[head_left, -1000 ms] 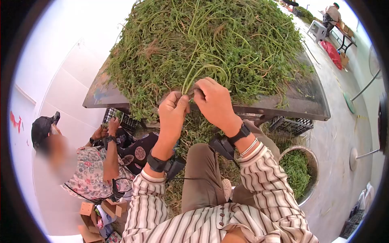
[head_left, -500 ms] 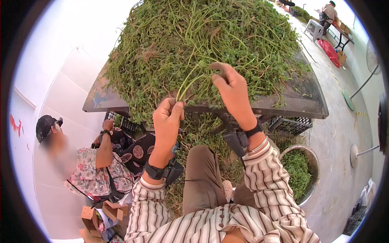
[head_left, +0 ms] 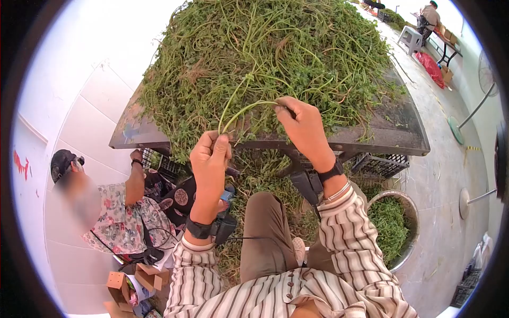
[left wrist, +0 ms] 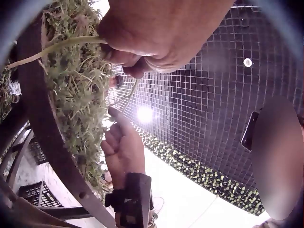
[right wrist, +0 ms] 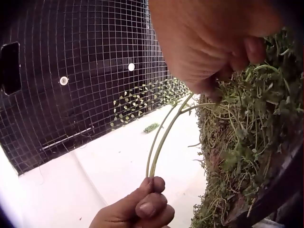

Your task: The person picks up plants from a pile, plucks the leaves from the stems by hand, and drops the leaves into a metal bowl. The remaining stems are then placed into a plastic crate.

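My left hand (head_left: pixel 210 156) pinches the lower ends of thin green stems (head_left: pixel 229 107) between thumb and fingers, just in front of the table's edge. One stem rises towards the heap, and another arcs right to my right hand (head_left: pixel 304 126), whose thumb and fingers pinch its far end. Behind both hands a large heap of leafy green plants (head_left: pixel 238 53) covers much of the dark table (head_left: pixel 392 124). The right wrist view shows the left hand (right wrist: pixel 137 204) gripping the stems (right wrist: pixel 161 137) from below.
A round tub (head_left: pixel 416 222) of greens stands at the lower right. Black crates (head_left: pixel 379 164) sit under the table. A seated person in a floral top (head_left: pixel 114 217) is at the left, near cardboard boxes (head_left: pixel 119 289). Fans stand along the right wall.
My right hand has moved right, away from my left, and now pinches the arched stem. My left hand has shifted left and slightly down with the stems. The seated person's arm has moved.
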`<state>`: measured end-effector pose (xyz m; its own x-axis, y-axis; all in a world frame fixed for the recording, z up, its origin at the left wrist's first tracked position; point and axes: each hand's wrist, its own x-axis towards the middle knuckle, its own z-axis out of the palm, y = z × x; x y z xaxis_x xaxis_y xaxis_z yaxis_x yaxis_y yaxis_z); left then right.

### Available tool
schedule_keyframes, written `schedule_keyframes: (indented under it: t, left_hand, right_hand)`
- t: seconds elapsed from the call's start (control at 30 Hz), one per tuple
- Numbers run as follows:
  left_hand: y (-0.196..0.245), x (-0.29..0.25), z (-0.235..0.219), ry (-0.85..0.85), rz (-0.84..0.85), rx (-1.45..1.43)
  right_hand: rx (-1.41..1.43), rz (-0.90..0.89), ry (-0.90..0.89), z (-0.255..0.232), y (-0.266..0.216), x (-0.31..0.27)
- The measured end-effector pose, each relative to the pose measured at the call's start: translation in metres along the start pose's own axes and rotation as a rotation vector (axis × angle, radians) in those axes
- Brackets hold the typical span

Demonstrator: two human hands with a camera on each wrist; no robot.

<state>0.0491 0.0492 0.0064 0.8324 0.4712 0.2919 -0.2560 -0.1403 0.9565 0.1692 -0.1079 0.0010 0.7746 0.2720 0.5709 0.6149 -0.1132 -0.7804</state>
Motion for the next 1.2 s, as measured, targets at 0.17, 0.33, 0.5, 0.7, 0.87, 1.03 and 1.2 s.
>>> schedule_keyframes:
  t: [0.17,0.33,0.5,0.7,0.87,1.03,1.2]
  left_hand:
    - [0.0,0.003,-0.006,0.019,-0.034,0.029]
    - [-0.008,-0.001,-0.002,-0.062,0.018,0.08]
    - [-0.004,0.004,-0.012,0.012,-0.048,-0.006]
    - [-0.003,0.003,-0.009,-0.026,-0.062,-0.007]
    - [-0.003,0.003,-0.004,-0.036,-0.059,0.004]
    - [-0.003,0.002,-0.003,-0.045,-0.07,-0.004]
    - [-0.008,-0.003,0.005,-0.121,-0.051,0.024]
  right_hand:
    - [-0.12,-0.231,0.051,0.001,0.008,0.005]
    - [0.084,-0.111,0.09,-0.004,0.023,0.01]
    - [1.147,0.38,0.111,-0.035,0.017,0.019]
    - [0.887,0.444,-0.156,-0.023,0.002,0.011]
    - [0.272,0.129,-0.052,0.004,0.0,0.008]
    - [0.172,0.159,-0.112,-0.001,-0.004,0.006]
    - [0.396,0.239,0.082,-0.007,0.01,0.008]
